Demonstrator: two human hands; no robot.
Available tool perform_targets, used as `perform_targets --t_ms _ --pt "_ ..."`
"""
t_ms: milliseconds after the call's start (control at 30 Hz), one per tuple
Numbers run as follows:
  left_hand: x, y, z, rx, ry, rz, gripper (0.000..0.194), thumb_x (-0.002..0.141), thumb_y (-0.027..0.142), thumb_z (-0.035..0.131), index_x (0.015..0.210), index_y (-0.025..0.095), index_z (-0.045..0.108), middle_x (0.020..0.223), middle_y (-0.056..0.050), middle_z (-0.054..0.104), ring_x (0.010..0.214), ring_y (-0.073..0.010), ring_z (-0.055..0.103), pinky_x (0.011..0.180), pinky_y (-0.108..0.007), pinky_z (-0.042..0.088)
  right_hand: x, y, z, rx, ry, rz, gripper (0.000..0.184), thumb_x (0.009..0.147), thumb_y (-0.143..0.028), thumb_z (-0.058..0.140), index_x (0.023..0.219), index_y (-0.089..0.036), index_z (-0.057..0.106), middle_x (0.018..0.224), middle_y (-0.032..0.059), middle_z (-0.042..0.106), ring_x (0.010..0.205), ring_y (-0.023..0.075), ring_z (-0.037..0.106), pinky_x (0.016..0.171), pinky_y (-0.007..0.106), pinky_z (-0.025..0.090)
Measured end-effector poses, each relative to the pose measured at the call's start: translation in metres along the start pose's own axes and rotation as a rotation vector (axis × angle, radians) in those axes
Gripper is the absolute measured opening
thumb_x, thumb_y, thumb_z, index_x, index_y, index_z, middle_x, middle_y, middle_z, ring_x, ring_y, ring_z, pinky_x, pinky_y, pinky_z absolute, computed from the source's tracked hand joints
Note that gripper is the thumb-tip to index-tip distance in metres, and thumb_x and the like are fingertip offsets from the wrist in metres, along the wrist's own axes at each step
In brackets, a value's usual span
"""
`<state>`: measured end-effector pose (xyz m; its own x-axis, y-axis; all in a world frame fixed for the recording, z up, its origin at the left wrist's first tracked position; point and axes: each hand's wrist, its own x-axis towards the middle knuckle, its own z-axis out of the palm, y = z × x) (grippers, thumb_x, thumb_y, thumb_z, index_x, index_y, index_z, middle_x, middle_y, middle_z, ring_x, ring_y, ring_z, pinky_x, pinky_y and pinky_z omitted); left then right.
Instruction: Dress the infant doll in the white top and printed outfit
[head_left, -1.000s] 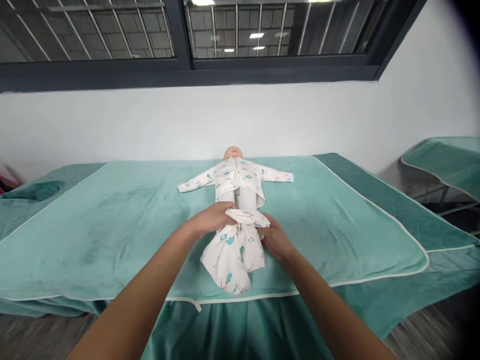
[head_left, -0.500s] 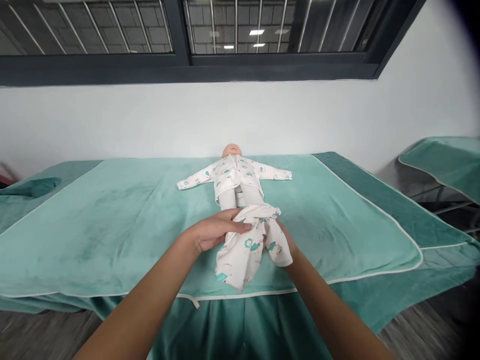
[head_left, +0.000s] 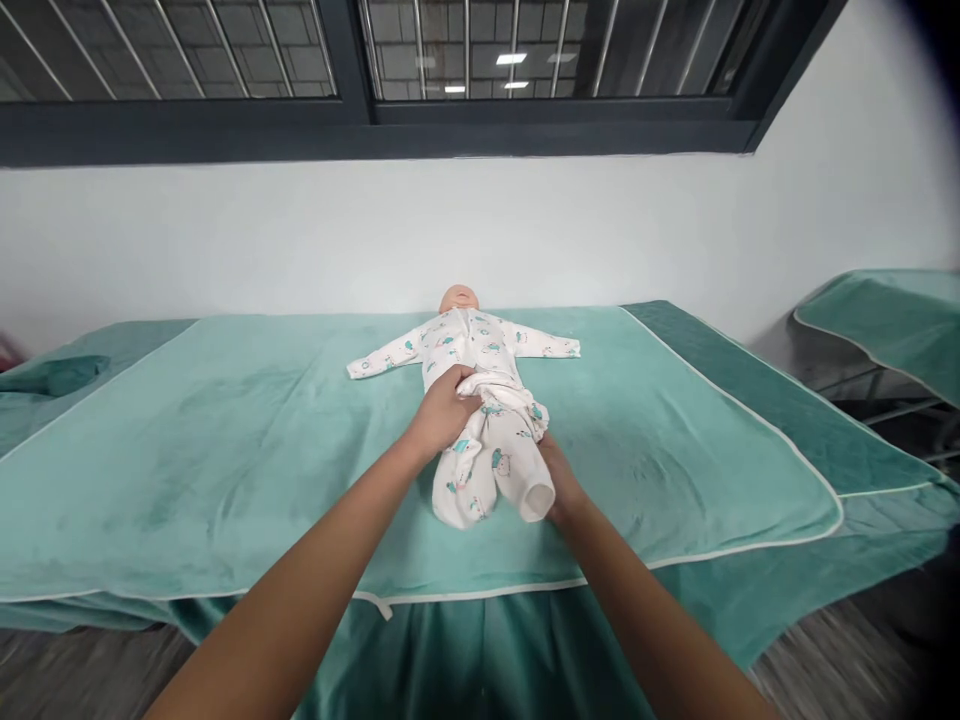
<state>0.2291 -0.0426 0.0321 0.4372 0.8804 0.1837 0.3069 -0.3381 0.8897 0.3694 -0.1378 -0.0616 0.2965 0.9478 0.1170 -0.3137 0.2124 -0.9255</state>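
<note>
A baby doll (head_left: 459,298) lies on its back, head toward the wall, wearing a white patterned long-sleeved top (head_left: 469,338) with both sleeves spread out. White baby pants (head_left: 517,455) in a matching print are around the doll's lower legs, bunched at the waistband; the legs and feet are hidden inside. With thumb on top, my left hand (head_left: 444,412) is closed on the waistband's left side, near the hem of the top. My right hand (head_left: 559,480) is against the right pant leg from beneath, its fingers hidden behind the cloth. One cuff opening faces me.
A light green blanket (head_left: 247,450) with white piping covers the bed, over a darker green cover (head_left: 750,400). Behind stands a white wall (head_left: 300,240) under a dark-framed, barred window (head_left: 480,130). At right is another green-covered surface (head_left: 892,310) on a metal frame.
Both hands have moved the pants up toward the doll's body, over its legs. The left hand has gone forward to the hem of the top. The pant legs now look filled out.
</note>
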Motion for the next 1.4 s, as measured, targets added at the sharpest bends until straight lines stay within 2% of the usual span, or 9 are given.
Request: perform_targets --t_ms 233,500,667,833,967,1033,1167,1300,1400 --pt "0.02 -0.001 0.001 0.187 0.119 0.165 0.024 0.076 0.01 0.052 0.096 0.023 0.058 0.095 0.0 0.067 0.092 -0.0194 0.06 0.084 -0.032 0.045 0.029 0.004 -0.001 -0.336 0.342 -0.068 0.027 0.079 -0.036 0.062 0.101 -0.022 0.056 0.101 0.0038 0.065 0.095 0.0228 0.06 0.084 0.037 0.049" --pt "0.054 -0.005 0.0 0.326 0.193 0.152 0.025 0.076 0.009 0.048 0.095 0.021 0.058 0.098 -0.005 0.066 0.096 -0.0232 0.057 0.085 -0.034 0.041 0.075 -0.002 0.0 -0.488 0.345 -0.062 0.019 0.078 -0.035 0.059 0.092 -0.022 0.054 0.095 0.0032 0.063 0.09 0.0209 0.055 0.079 0.031 0.043" --pt "0.046 -0.014 -0.017 0.031 0.048 0.051 0.016 0.079 0.027 0.064 0.093 0.02 0.06 0.091 0.0 0.063 0.087 -0.0186 0.056 0.078 -0.029 0.04 0.077 -0.008 -0.019 -0.527 0.17 -0.128 0.017 0.08 -0.027 0.057 0.096 -0.022 0.058 0.089 0.0 0.062 0.083 0.0183 0.053 0.076 0.029 0.043" --pt "0.026 -0.018 -0.039 -0.277 -0.198 -0.109 0.032 0.078 0.045 0.073 0.09 0.017 0.062 0.083 0.0 0.061 0.075 -0.0136 0.054 0.065 -0.025 0.037 0.083 -0.045 -0.014 -0.526 -0.181 -0.296 0.03 0.087 -0.031 0.06 0.117 -0.025 0.062 0.119 0.0039 0.062 0.109 0.0203 0.055 0.094 0.031 0.041" --pt "0.022 -0.016 -0.036 -0.519 -0.153 -0.11 0.029 0.081 0.043 0.072 0.084 0.018 0.058 0.073 0.003 0.057 0.066 -0.0106 0.052 0.062 -0.023 0.039 0.118 -0.08 0.022 -0.643 -0.647 -0.1 0.031 0.081 -0.046 0.071 0.101 -0.023 0.069 0.097 0.0015 0.067 0.089 0.0193 0.059 0.076 0.03 0.045" --pt "0.023 -0.017 -0.034 -0.585 -0.098 -0.11 0.029 0.082 0.042 0.072 0.083 0.018 0.056 0.07 0.003 0.056 0.063 -0.0094 0.051 0.06 -0.022 0.039 0.137 -0.08 0.034 -0.586 -0.772 -0.002 0.032 0.077 -0.046 0.076 0.093 -0.019 0.07 0.085 0.0002 0.065 0.077 0.0163 0.057 0.068 0.028 0.043" --pt "0.024 -0.022 -0.036 -0.538 -0.065 -0.208 0.029 0.083 0.046 0.07 0.085 0.019 0.058 0.07 0.004 0.058 0.06 -0.0092 0.05 0.057 -0.021 0.038 0.154 -0.051 0.036 -0.216 -0.737 0.147 0.028 0.078 -0.041 0.076 0.082 -0.017 0.065 0.072 -0.0023 0.058 0.064 0.0104 0.05 0.058 0.023 0.038" --pt "0.02 -0.024 -0.039 -0.373 -0.308 -0.272 0.029 0.078 0.043 0.075 0.09 0.017 0.068 0.084 -0.002 0.068 0.072 -0.0148 0.06 0.063 -0.024 0.043 0.151 -0.035 0.029 -0.056 -0.669 0.23 0.028 0.081 -0.039 0.075 0.073 -0.018 0.056 0.062 -0.006 0.048 0.054 0.0072 0.042 0.05 0.02 0.033" --pt "0.022 -0.028 -0.034 -0.443 -0.19 -0.25 0.028 0.083 0.043 0.071 0.091 0.017 0.069 0.082 -0.002 0.068 0.071 -0.0142 0.059 0.063 -0.025 0.043 0.148 -0.043 0.03 -0.112 -0.713 0.191 0.026 0.082 -0.041 0.073 0.079 -0.018 0.062 0.068 -0.0033 0.056 0.061 0.0096 0.051 0.054 0.021 0.04"
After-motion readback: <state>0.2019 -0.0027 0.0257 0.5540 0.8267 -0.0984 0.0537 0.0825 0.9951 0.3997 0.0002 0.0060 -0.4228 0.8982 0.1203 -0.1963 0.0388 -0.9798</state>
